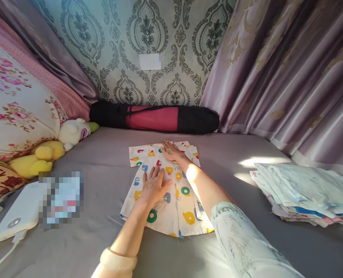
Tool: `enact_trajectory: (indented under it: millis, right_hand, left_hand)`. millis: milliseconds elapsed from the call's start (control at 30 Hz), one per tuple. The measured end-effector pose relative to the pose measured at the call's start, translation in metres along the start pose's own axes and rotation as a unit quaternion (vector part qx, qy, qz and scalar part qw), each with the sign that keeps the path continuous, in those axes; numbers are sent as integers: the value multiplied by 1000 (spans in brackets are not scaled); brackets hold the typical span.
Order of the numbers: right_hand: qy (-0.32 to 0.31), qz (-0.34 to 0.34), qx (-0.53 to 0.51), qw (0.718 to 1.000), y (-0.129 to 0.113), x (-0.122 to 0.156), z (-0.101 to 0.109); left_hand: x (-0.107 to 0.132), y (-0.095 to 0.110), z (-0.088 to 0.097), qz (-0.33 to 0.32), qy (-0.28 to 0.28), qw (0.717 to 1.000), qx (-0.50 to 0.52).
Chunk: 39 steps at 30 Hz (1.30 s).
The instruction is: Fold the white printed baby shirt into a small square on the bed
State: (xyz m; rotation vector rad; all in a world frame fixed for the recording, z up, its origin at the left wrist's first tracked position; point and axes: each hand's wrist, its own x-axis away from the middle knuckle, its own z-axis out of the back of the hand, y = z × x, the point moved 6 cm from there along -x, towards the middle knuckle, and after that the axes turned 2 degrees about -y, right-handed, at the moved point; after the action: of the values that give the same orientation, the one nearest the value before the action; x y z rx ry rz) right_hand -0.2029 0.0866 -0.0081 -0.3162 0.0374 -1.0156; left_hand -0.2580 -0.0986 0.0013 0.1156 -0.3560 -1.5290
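Note:
A small white garment (185, 210) with short sleeves and a print of colourful letters lies spread out on the grey bed sheet (102, 154). Its hem flares towards me, and a line runs down the middle of its front. My left hand (154, 184) rests flat on the left part of the garment, fingers spread. Further up, near the neckline, my right hand (171, 151) lies flat with its fingers stretched out. Neither hand grips the cloth. My right forearm covers part of the garment's right side.
A stack of folded clothes (304, 193) lies at the right. At the left are a white power bank (22, 210) with a cable, a blurred-out item (64, 199) and plush toys (46, 154). A black and red rolled bag (154, 117) lies along the wall, with curtains (275, 69) beside it.

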Motion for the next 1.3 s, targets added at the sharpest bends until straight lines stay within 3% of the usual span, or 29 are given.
enact_trajectory:
  millis: [100,200,367,600,933,1133,1300]
  right_hand:
    - [67,-41,-2,997,14,4,14]
    - [133,-123,18,983,38,15,25]
    - [105,-196,35,974,65,29,16]
    - [104,-194,26,975,63,34,10]
    - [122,-173,-56,976,89,55,32]
    - [77,-148,7,986,83,82,12]
    - [76,-149,30,986,78,84,7]
  left_hand:
    - [0,0,1,7,-7,1000,0]
    - [0,1,1,5,2,1000,-7]
    - [-2,0,-3,5,11,1000,-19]
    - [-2,-3,-3,-3,21,1000,-11]
    - [1,-5,3,-1,-2,999,42]
    - [8,-11,9,12,14,999,37]
    - [14,-14,14,16,26,999,37]
